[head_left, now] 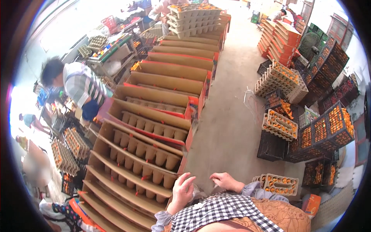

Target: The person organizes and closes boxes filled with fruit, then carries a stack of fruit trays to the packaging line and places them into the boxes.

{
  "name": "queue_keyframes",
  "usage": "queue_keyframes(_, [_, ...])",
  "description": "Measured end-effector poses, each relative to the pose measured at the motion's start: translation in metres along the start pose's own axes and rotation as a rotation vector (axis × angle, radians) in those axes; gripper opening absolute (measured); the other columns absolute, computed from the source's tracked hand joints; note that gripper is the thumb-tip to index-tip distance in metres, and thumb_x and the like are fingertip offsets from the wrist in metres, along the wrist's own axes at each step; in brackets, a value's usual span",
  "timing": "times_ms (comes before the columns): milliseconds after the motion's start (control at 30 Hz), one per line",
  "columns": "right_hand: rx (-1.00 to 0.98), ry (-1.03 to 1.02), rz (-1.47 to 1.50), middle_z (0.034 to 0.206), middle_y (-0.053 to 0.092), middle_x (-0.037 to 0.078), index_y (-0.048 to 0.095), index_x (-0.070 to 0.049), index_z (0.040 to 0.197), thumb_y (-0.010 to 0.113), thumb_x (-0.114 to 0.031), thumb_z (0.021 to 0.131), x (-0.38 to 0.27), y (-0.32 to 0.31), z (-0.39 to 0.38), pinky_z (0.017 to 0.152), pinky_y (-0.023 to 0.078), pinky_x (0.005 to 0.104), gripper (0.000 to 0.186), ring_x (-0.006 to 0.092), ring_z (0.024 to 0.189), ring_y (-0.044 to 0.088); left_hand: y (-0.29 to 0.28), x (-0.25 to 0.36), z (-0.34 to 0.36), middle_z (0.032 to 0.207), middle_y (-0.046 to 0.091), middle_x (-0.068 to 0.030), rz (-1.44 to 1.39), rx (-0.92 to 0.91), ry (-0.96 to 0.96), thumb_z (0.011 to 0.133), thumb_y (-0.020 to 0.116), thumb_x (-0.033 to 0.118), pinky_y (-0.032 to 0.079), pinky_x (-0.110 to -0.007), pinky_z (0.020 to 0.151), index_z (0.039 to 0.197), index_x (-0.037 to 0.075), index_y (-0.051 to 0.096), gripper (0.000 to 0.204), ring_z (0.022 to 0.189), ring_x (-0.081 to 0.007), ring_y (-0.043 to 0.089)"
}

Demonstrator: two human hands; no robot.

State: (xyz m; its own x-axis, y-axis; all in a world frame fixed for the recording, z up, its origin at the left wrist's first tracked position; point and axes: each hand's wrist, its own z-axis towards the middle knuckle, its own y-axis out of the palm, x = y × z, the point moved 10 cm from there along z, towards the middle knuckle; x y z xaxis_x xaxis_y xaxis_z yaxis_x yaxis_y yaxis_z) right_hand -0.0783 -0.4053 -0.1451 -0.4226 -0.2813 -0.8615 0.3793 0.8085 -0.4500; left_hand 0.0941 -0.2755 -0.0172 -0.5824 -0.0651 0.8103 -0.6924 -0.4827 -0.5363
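My left hand [182,193] is raised in front of my checked apron [216,208], its fingers apart and slightly bent. Across from it, my right hand [227,181] has its fingers curled in; whether they pinch anything is too small to make out. Some thin, translucent material [198,192] shows between the hands, blurred. Left of my left hand runs a long row of open cardboard boxes [150,69]. Moulded pulp trays [133,145] with deep cups sit in the nearer boxes.
A stack of pulp trays [195,19] rests on the row's far end. On the right stand fruit-filled trays [280,123], black crates [324,129] and stacked orange-red cartons [278,40]. A person [83,85] bends beyond the boxes. Concrete floor [228,104] forms an aisle.
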Motion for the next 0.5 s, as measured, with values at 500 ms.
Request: queue_keyframes(500, [0.156, -0.013, 0.072, 0.09, 0.072, 0.018, 0.073, -0.006, 0.105, 0.067, -0.027, 0.1, 0.094, -0.202, 0.071, 0.073, 0.055, 0.0428, 0.022, 0.0346, 0.081, 0.07, 0.196, 0.05, 0.21, 0.121, 0.071, -0.0147, -0.037, -0.395, 0.148, 0.096, 0.071, 0.009, 0.058, -0.041, 0.095, 0.125, 0.011, 0.073, 0.029, 0.113, -0.0344, 0.069])
